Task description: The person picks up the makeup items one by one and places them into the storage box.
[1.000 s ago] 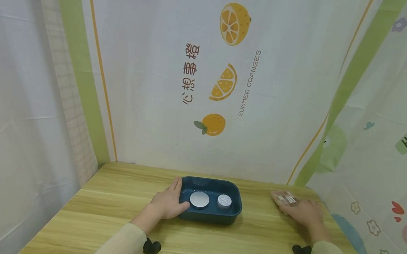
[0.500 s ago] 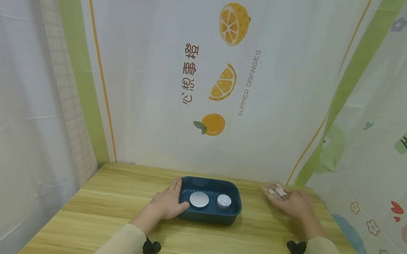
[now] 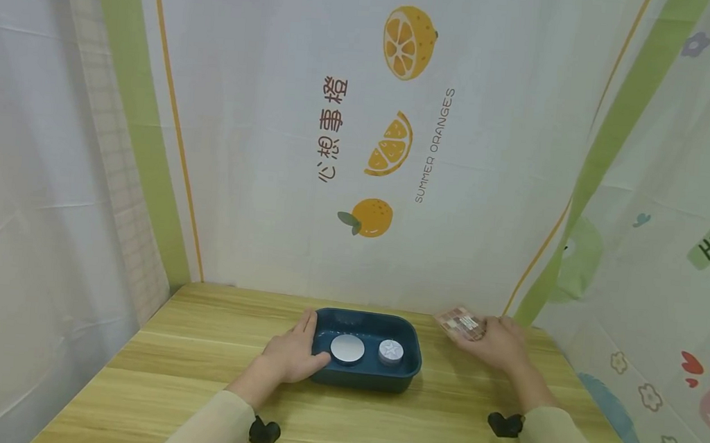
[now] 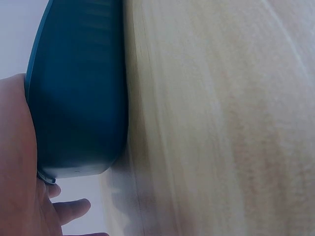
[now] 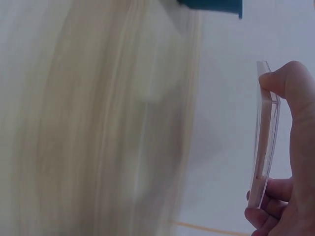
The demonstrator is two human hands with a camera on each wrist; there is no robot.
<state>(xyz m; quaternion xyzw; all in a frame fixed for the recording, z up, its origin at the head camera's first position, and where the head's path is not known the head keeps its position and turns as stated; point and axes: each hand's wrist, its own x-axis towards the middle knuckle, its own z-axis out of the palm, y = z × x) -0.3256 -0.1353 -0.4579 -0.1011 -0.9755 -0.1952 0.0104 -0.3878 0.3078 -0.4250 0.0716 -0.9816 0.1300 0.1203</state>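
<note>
My left hand (image 3: 291, 352) rests on the left end of a dark blue rectangular bin (image 3: 366, 379), fingers fairly straight along that end and thumb over the near rim. In the left wrist view the palm lies against the bin's rim (image 4: 30, 78). Inside the bin are a flat white disc (image 3: 348, 347) on the left and a smaller round tin-like piece with a star (image 3: 391, 351) on the right. My right hand (image 3: 498, 344) holds a flat clear case (image 3: 462, 323) with pink and brown squares, pinched by its edges between thumb and fingers, raised above the table.
The bin stands near the back of a wood-grain table (image 3: 205, 376). A white curtain (image 3: 266, 242) printed with oranges hangs right behind the table, and a patterned curtain (image 3: 654, 321) closes off the right side.
My right hand has moved left and up with the clear case, toward the bin's right side. My left hand and the bin have stayed in place.
</note>
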